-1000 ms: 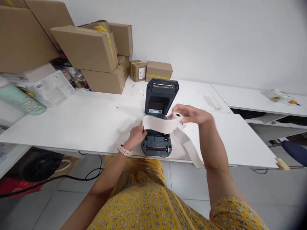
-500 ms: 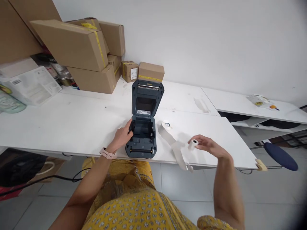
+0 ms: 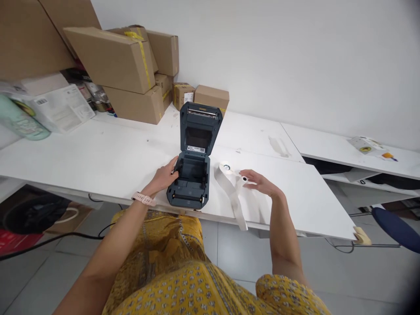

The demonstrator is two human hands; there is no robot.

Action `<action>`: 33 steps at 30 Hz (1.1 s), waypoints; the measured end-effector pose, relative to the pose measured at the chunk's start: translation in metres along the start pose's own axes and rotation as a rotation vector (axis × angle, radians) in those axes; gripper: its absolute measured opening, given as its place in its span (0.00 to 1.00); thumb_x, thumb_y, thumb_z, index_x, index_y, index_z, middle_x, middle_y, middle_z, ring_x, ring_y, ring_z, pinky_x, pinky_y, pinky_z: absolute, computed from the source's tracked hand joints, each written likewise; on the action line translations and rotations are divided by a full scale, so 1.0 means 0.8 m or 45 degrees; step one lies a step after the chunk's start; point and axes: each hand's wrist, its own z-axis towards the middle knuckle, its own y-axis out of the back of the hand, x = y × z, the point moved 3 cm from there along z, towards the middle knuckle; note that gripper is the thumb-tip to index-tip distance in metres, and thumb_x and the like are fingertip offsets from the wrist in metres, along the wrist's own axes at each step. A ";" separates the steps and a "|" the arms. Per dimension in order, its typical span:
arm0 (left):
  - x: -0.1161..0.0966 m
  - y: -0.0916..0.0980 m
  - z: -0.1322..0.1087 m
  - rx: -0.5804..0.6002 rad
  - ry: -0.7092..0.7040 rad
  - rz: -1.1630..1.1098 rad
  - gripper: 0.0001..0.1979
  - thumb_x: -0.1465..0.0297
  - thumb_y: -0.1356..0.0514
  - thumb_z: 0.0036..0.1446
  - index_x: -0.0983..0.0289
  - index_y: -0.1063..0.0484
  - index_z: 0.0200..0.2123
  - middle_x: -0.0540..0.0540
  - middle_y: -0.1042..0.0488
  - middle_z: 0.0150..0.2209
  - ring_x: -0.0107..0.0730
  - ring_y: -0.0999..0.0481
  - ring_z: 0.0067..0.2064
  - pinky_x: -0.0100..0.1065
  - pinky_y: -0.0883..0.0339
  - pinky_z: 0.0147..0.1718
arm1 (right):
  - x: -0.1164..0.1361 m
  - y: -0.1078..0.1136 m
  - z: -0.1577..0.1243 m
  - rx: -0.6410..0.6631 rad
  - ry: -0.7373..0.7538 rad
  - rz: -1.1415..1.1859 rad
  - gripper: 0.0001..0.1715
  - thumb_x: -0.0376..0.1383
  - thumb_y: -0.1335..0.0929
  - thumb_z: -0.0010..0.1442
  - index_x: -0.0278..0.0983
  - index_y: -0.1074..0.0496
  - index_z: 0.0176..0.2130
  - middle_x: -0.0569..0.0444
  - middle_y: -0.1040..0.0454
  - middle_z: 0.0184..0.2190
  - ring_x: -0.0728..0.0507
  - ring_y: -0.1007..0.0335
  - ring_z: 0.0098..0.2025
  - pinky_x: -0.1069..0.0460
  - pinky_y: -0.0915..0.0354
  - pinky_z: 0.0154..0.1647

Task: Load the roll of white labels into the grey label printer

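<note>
A dark grey label printer point(image 3: 190, 190) stands near the front edge of the white table with its lid point(image 3: 200, 127) raised and its roll bay showing. My left hand point(image 3: 164, 178) grips the printer's left side, its thumb over the rim of the bay. To the right, the fingertips of my right hand point(image 3: 260, 183) hold a small white paper roll point(image 3: 242, 181) with a dark core. Beside it on the table is a larger white label roll point(image 3: 225, 168), its loose strip point(image 3: 238, 208) reaching the table's front edge.
Cardboard boxes point(image 3: 131, 103) are stacked at the back left, and smaller boxes point(image 3: 211, 96) stand behind the printer. A green bottle point(image 3: 24, 118) and a white box point(image 3: 62, 109) are at far left. On the right lies another small white box point(image 3: 365, 145). Cables hang under the table.
My right hand has carried the small roll left and away from me, close to the larger roll. My left hand stays on the printer. The view has shifted slightly.
</note>
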 end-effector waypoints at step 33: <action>0.023 -0.005 0.002 0.046 -0.106 -0.201 0.37 0.67 0.50 0.65 0.64 0.58 0.74 0.64 0.25 0.59 0.46 0.20 0.52 0.42 0.31 0.49 | 0.240 -0.138 0.106 0.216 0.350 -0.428 0.38 0.48 0.23 0.47 0.41 0.33 0.53 0.48 0.25 0.52 0.35 0.27 0.52 0.44 0.32 0.52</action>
